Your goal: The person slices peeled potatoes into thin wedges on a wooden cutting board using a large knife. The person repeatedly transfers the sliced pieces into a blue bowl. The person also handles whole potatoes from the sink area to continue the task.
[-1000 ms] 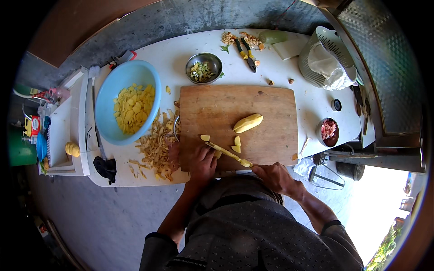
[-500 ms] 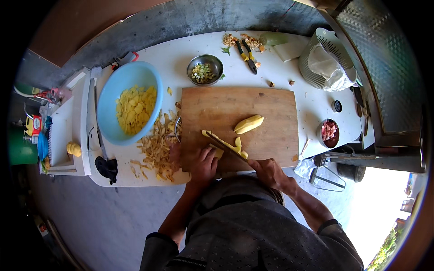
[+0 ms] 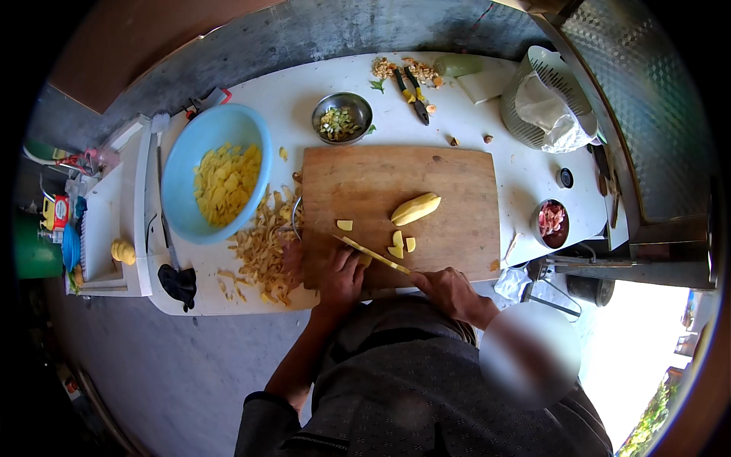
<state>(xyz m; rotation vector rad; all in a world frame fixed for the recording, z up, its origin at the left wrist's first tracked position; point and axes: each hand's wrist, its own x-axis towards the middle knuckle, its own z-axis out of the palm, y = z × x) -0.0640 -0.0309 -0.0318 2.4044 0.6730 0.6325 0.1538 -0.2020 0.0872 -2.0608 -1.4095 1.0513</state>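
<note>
left hand [image 3: 342,277] points forward; right hand [image 3: 452,292] (clenched) angles leftward.

The table [image 3: 457,126] is brightly lit by daylight, strongest at the near right, where the opening [image 3: 640,335] is burnt out to white; soft shadows are cast leftward by the meat bowl [image 3: 535,228], and glare is caught on the bag [image 3: 548,110]. The shirt [image 3: 396,381] is left dim, the wall [image 3: 343,34] is bowed by the fisheye lens, and the outer corners are swallowed in black. The potato [image 3: 416,209] is rendered fairly crisply, while most of the right forearm [image 3: 483,311] is hidden by a pale, round blur.
</note>
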